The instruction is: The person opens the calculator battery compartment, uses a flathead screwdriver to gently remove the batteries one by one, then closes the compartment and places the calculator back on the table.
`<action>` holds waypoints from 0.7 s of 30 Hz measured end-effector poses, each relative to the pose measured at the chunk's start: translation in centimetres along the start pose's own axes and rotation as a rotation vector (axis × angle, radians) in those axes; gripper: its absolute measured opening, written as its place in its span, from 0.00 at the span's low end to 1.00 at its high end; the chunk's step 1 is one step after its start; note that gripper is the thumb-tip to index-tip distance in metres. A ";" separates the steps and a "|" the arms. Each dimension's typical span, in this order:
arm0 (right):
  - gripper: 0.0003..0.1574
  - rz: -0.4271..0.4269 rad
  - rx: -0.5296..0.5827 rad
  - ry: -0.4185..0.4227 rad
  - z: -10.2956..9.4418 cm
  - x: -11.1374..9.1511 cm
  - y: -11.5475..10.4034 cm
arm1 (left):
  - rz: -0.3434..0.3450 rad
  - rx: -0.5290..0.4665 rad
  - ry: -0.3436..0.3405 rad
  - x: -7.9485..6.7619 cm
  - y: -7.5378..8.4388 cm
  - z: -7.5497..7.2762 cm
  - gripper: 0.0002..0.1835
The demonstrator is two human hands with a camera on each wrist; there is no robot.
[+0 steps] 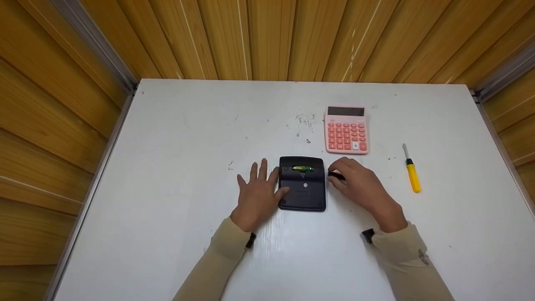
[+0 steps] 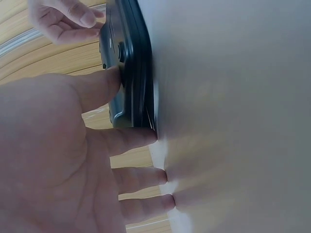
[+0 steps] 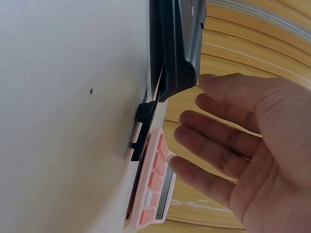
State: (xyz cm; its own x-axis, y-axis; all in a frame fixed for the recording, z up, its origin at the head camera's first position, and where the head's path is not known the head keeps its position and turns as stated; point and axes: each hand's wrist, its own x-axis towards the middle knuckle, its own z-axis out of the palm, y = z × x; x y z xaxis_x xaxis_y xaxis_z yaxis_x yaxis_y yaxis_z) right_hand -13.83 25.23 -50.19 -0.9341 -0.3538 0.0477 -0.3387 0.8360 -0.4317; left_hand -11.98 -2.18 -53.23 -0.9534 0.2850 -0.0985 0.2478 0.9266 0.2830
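A dark calculator (image 1: 302,196) lies face down, its battery slot uncovered and a green battery (image 1: 302,169) showing there. My left hand (image 1: 258,201) is spread flat on the table at its left side. The left thumb (image 2: 99,90) rests on the calculator's back edge, and the index finger touches its side. Just right of the calculator, a small black cover (image 3: 142,131) lies on the table. My right hand (image 1: 363,184) hovers over this cover with loosely bent fingers; the right wrist view shows them apart from it, holding nothing.
A pink calculator (image 1: 346,130) lies face up behind the right hand. Farther right is a screwdriver (image 1: 413,173) with a yellow handle. Wood-patterned panels (image 1: 271,39) stand behind the white table (image 1: 175,138).
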 end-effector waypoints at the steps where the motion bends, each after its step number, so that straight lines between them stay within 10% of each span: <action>1: 0.13 -0.015 -0.005 0.008 0.1 0.1 -0.1 | 0.000 0.001 -0.001 0.0 0.0 0.0 0.38; 14: 0.13 -0.151 -0.043 0.068 1.0 1.4 -1.4 | -0.008 -0.001 -0.015 0.4 0.1 -0.1 0.37; 21: 0.10 -0.043 -0.013 0.094 1.3 2.1 -2.9 | -0.020 0.004 -0.034 0.2 0.1 -0.2 0.38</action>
State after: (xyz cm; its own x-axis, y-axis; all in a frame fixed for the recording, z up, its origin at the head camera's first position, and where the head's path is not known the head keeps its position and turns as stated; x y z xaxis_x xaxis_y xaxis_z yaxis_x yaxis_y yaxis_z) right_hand -14.70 21.53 -50.03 -0.9248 -0.3493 0.1510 -0.3800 0.8263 -0.4157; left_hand -12.19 -2.09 -53.05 -0.9519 0.2744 -0.1364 0.2294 0.9332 0.2765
